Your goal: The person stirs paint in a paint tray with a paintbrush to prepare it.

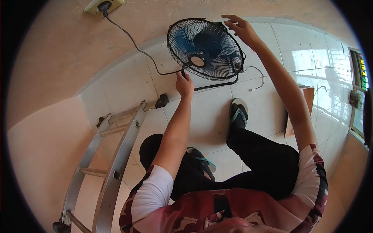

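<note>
A round fan with blue blades behind a black wire cage stands tilted on its black tube base. My left hand is closed around a black part at the fan's lower left edge, where the dark cord arrives. The right hand is raised beside the upper right rim of the fan, fingers apart, with nothing in it. A thin wire with a small white connector hangs from the fan's right side onto the floor.
An aluminium ladder leans at the left. The cord runs to a plug in a wall socket. An open cardboard box lies right of my legs on the tiled floor. My sandalled foot is below the fan.
</note>
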The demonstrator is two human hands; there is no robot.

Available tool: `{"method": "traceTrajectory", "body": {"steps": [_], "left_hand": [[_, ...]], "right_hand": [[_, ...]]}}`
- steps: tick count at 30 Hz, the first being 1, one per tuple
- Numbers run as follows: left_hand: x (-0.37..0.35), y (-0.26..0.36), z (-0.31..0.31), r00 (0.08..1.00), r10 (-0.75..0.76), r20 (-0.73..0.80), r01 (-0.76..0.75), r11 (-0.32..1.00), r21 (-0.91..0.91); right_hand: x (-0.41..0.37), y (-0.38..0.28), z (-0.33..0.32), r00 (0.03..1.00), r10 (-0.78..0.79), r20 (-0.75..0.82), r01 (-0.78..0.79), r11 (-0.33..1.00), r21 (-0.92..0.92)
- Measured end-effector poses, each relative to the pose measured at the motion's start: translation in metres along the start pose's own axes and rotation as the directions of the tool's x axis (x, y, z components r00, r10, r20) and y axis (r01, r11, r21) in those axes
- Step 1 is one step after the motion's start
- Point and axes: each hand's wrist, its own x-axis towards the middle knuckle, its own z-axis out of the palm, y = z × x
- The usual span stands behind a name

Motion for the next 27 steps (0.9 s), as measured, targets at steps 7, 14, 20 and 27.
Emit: {"method": "traceTrajectory", "body": {"steps": [7, 14, 20, 27], "left_hand": [[-0.007, -0.005, -0.008, 0.981, -0.089, 0.173, 0.097, 0.995, -0.037], [0.001, -0.004, -0.013, 0.98, -0.098, 0.171, 0.144, 0.95, -0.279], [0.006, -0.004, -0.014, 0.982, -0.113, 0.154, 0.157, 0.936, -0.316], [0.011, 0.0, -0.019, 0.98, -0.122, 0.158, 0.165, 0.939, -0.3]], "right_hand": [[-0.001, 0.007, 0.011, 0.993, -0.116, 0.03, 0.118, 0.989, -0.091], [0.016, 0.024, 0.01, 0.965, -0.25, 0.076, 0.257, 0.959, -0.116], [0.026, 0.027, 0.009, 0.928, -0.372, 0.034, 0.373, 0.925, -0.065], [0.042, 0.038, 0.005, 0.98, -0.177, 0.093, 0.165, 0.977, 0.132]]}}
